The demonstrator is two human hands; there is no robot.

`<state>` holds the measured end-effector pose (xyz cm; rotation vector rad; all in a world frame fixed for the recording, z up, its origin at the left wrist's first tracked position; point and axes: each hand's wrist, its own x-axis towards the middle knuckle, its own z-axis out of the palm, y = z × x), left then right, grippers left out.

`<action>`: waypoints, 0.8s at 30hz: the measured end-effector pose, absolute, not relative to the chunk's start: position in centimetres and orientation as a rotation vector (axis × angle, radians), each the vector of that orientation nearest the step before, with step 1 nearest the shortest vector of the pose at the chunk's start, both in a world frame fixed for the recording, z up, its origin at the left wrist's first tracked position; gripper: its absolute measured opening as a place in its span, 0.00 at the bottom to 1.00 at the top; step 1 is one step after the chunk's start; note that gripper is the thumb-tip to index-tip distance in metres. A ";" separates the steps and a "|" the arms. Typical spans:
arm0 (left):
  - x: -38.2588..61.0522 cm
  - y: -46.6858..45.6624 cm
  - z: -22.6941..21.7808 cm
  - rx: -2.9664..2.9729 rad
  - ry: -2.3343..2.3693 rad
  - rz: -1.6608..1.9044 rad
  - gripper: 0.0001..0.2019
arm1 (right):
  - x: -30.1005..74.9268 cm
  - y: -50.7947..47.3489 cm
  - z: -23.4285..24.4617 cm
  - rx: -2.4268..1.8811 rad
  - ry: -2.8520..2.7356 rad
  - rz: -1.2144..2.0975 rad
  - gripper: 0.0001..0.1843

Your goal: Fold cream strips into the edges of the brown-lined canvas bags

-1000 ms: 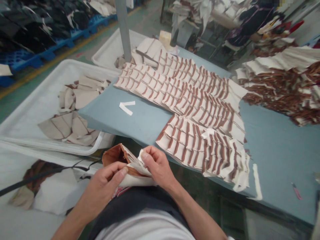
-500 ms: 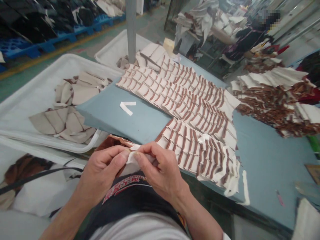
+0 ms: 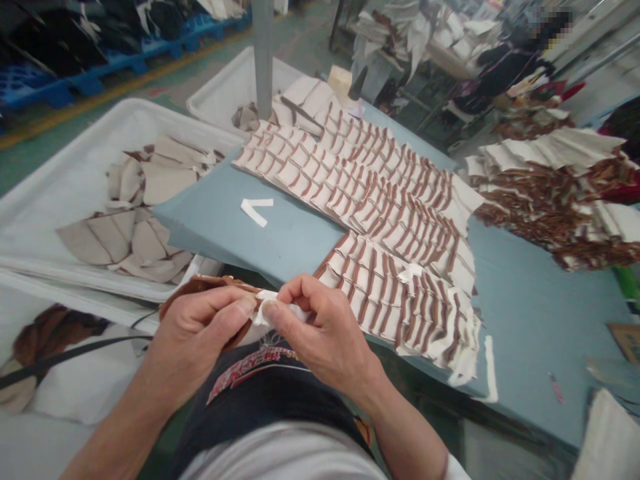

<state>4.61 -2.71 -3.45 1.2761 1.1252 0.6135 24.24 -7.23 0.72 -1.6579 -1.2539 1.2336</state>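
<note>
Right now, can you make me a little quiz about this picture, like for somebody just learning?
1. True or false: the left hand holds a brown piece while the right hand pinches some white material.

2. Pick one. What color is the table?
A) Red
B) Blue
C) Yellow

3. Fill in the blank: on the left, beige pieces lie in a big white ___.

Key: 1. True. 2. B. 3. Tub.
</note>
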 end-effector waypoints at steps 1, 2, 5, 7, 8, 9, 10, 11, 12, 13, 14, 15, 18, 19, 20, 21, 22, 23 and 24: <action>4.6 -2.5 -3.3 1.285 1.112 0.610 0.22 | 24.3 -7.1 0.9 -1.667 -1.264 1.245 0.13; 4.6 -2.4 -3.0 1.299 1.102 0.610 0.22 | 24.3 -7.1 1.2 -1.675 -1.273 1.247 0.13; 4.7 -1.9 -2.1 1.366 1.088 0.640 0.21 | 24.4 -6.9 1.7 -1.716 -1.312 1.223 0.13; 4.8 -1.6 -1.6 1.423 1.081 0.660 0.19 | 24.4 -6.8 2.0 -1.755 -1.366 1.170 0.12; 4.9 -1.6 -1.4 1.453 1.076 0.666 0.18 | 24.4 -6.7 2.1 -1.775 -1.404 1.131 0.12; 5.0 -1.5 -1.3 1.477 1.071 0.673 0.18 | 24.5 -6.6 2.2 -1.793 -1.447 1.089 0.12; 5.1 -1.5 -1.2 1.495 1.072 0.681 0.17 | 24.5 -6.6 2.3 -1.809 -1.491 1.048 0.12; 5.2 -1.5 -1.1 1.511 1.076 0.690 0.17 | 24.6 -6.5 2.4 -1.822 -1.535 1.010 0.12; 5.3 -1.5 -1.1 1.525 1.082 0.697 0.17 | 24.6 -6.4 2.5 -1.833 -1.573 0.977 0.12; 5.4 -1.5 -1.0 1.543 1.088 0.708 0.17 | 24.7 -6.3 2.5 -1.843 -1.601 0.949 0.12; 5.4 -1.5 -1.0 1.561 1.088 0.715 0.18 | 24.8 -6.2 2.5 -1.849 -1.622 0.930 0.13; 5.4 -1.6 -1.0 1.574 1.086 0.724 0.18 | 24.9 -6.1 2.5 -1.851 -1.638 0.919 0.13; 5.3 -1.8 -1.0 1.534 1.061 0.697 0.18 | 25.3 -5.7 2.5 -1.814 -1.650 0.938 0.15; 5.2 -1.8 -0.9 1.490 1.047 0.668 0.16 | 25.5 -5.6 2.5 -1.788 -1.647 0.959 0.15; 5.1 -1.9 -0.9 1.440 1.026 0.631 0.14 | 25.6 -5.6 2.4 -1.758 -1.639 0.986 0.16; 5.0 -2.0 -0.9 1.393 1.005 0.596 0.11 | 25.8 -5.6 2.4 -1.726 -1.626 1.017 0.16; 5.0 -2.0 -0.8 1.353 0.980 0.566 0.09 | 25.9 -5.6 2.4 -1.696 -1.610 1.054 0.16; 4.9 -2.1 -0.8 1.322 0.962 0.547 0.08 | 26.0 -5.7 2.3 -1.666 -1.591 1.093 0.16; 5.0 -2.1 -0.6 1.301 0.953 0.540 0.07 | 26.1 -5.8 2.2 -1.636 -1.570 1.133 0.16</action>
